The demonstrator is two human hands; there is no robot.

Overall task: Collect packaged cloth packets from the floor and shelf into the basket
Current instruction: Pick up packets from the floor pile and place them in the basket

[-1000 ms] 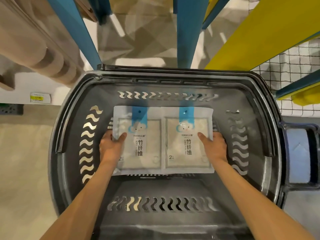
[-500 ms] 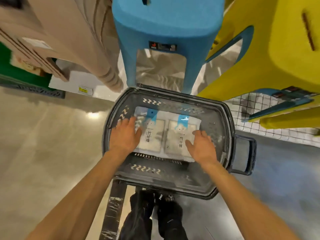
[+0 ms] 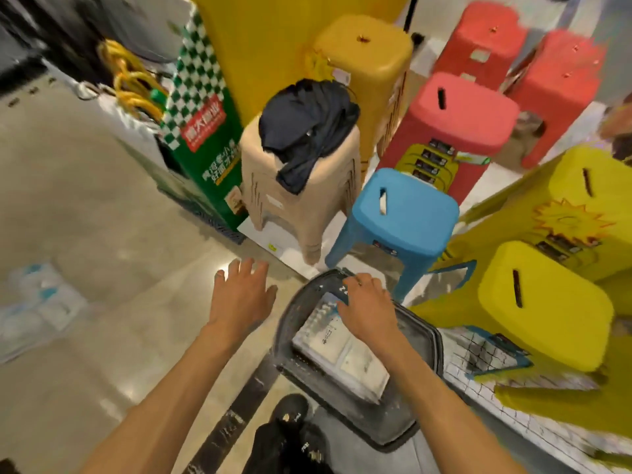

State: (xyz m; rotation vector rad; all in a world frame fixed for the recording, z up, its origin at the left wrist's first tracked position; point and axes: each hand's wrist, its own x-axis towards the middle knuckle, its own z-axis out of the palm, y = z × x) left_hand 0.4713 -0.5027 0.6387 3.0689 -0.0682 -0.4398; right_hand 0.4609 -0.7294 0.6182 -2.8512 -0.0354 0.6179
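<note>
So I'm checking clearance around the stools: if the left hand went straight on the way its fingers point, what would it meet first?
Probably the beige stool stack. The left hand is open over bare floor, fingers aimed up-frame toward its base; depth is unclear.

Basket dark plastic, scuffed; packets in glossy film; floor polished, reflective; stool smooth plastic.

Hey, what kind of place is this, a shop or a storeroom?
Most likely a shop floor. Stacks of plastic stools stand on display with labels on them, a small tag sits on the platform edge, and a shopping basket holds packets.
</note>
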